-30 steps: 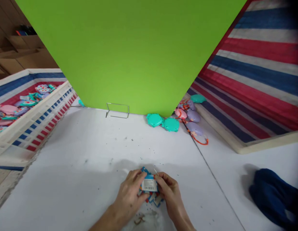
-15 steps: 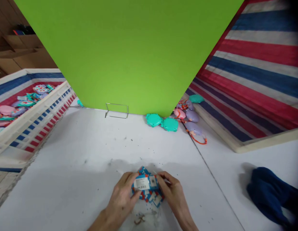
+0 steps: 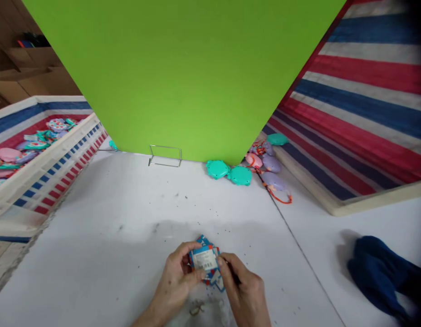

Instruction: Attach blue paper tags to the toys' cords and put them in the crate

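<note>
Flat, glossy tag stack (image 3: 205, 262), rectangular

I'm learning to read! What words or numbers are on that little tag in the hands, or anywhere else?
White tag on the blue and red bundle of tags, held by the left hand and right hand: a barcode and small print, too blurred to read.
No other text can be read.

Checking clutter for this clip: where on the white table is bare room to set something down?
Bare: the wide stretch of table between the basket on the left, the wire stand and the hands. Crowded: the turquoise toys and purple toys at the back right.
</note>
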`<act>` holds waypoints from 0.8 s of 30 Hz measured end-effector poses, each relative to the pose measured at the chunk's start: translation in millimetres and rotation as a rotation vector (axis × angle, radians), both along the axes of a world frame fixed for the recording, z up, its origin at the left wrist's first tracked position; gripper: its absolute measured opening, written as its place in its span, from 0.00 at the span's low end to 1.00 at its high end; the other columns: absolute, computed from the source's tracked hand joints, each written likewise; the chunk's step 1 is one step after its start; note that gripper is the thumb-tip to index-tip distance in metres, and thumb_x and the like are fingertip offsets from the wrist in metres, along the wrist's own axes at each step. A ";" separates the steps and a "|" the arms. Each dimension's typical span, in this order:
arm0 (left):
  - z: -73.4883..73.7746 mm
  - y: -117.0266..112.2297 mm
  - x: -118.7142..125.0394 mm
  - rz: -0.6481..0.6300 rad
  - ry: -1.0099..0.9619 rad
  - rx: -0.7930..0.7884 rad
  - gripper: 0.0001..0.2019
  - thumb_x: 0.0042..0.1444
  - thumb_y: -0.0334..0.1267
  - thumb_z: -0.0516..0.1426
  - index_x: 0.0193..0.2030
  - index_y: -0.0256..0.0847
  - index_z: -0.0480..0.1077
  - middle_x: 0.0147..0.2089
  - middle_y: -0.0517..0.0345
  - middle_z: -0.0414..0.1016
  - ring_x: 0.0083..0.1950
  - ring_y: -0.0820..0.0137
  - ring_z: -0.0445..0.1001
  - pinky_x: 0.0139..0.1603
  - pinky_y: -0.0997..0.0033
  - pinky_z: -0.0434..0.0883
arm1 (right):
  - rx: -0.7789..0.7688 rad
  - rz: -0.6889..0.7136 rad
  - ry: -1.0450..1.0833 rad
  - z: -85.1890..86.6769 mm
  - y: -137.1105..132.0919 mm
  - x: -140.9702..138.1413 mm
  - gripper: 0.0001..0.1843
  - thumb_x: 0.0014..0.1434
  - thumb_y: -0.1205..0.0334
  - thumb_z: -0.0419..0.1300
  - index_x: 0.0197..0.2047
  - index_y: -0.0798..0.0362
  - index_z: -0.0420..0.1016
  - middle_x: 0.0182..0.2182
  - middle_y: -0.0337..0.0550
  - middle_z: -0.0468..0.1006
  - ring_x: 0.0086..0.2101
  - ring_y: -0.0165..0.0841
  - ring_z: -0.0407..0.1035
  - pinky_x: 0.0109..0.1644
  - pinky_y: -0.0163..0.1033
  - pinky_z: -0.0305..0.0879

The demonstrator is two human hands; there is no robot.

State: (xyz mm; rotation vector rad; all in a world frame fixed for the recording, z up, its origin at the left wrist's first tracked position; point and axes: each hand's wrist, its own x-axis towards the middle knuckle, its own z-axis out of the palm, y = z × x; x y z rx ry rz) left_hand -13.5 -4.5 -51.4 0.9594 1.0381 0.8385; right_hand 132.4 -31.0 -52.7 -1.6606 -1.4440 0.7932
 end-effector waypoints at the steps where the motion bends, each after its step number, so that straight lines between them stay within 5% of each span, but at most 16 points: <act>1: -0.9 -0.5 -0.9 0.004 0.014 0.029 0.18 0.43 0.33 0.60 0.44 0.35 0.67 0.38 0.50 0.71 0.38 0.64 0.70 0.38 0.68 0.69 | -0.015 -0.032 0.028 0.6 0.3 0.4 0.14 0.58 0.52 0.49 0.31 0.52 0.70 0.17 0.35 0.68 0.17 0.27 0.59 0.22 0.30 0.56; 7: -8.1 -5.9 -1.2 0.004 0.021 0.104 0.18 0.46 0.36 0.59 0.46 0.38 0.68 0.41 0.52 0.67 0.40 0.64 0.68 0.40 0.68 0.68 | -0.065 -0.079 0.112 -2.2 4.0 3.2 0.14 0.58 0.53 0.50 0.33 0.53 0.70 0.22 0.38 0.72 0.23 0.30 0.65 0.26 0.30 0.60; 14: -7.8 -10.5 9.4 -0.046 0.220 0.212 0.05 0.45 0.32 0.58 0.31 0.37 0.71 0.36 0.54 0.67 0.36 0.69 0.66 0.34 0.74 0.65 | 0.023 -0.093 0.020 -3.1 10.7 -0.4 0.14 0.59 0.55 0.48 0.31 0.53 0.70 0.23 0.40 0.74 0.24 0.30 0.66 0.28 0.30 0.61; 24: 2.1 -7.4 7.0 -0.082 0.290 0.292 0.14 0.56 0.41 0.51 0.26 0.35 0.71 0.30 0.54 0.65 0.33 0.70 0.65 0.32 0.75 0.61 | 0.139 0.028 -0.041 -9.5 3.3 0.2 0.10 0.59 0.59 0.50 0.35 0.52 0.71 0.27 0.42 0.75 0.26 0.31 0.69 0.29 0.31 0.65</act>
